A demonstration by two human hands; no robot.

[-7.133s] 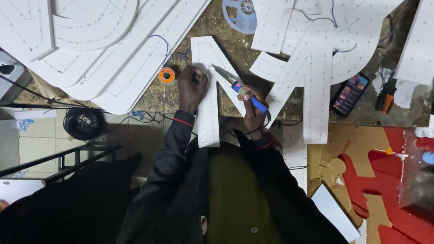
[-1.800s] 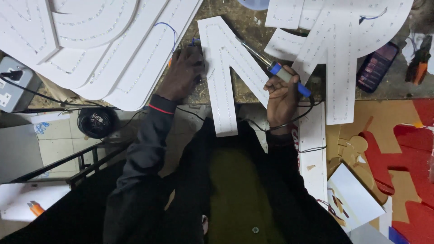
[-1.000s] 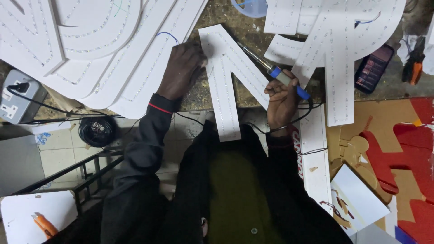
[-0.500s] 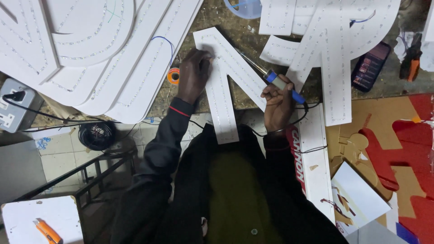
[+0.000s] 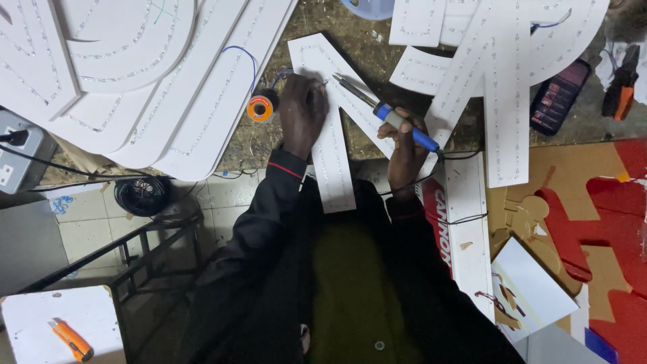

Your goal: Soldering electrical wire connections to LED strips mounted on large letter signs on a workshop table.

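A white board cut in the shape of a letter (image 5: 335, 145), lined with rows of small lights, lies on the rough workbench (image 5: 317, 27). My left hand (image 5: 303, 111) rests on its upper part, fingers pinching a thin wire. My right hand (image 5: 404, 138) grips a blue-handled soldering iron (image 5: 384, 113); its metal tip points up-left toward my left fingertips. An orange solder spool (image 5: 259, 108) sits just left of my left hand.
More white letter boards (image 5: 135, 74) cover the bench at left and at upper right (image 5: 499, 74). A dark phone (image 5: 556, 98) and an orange-black tool (image 5: 621, 91) lie at right. A black cable coil (image 5: 141, 195), a grey socket box (image 5: 17, 162) and an orange utility knife (image 5: 71, 339) are at left.
My left hand has shifted onto the letter's top, and the iron's tip has swung closer to it. The view moved a little over the bench.
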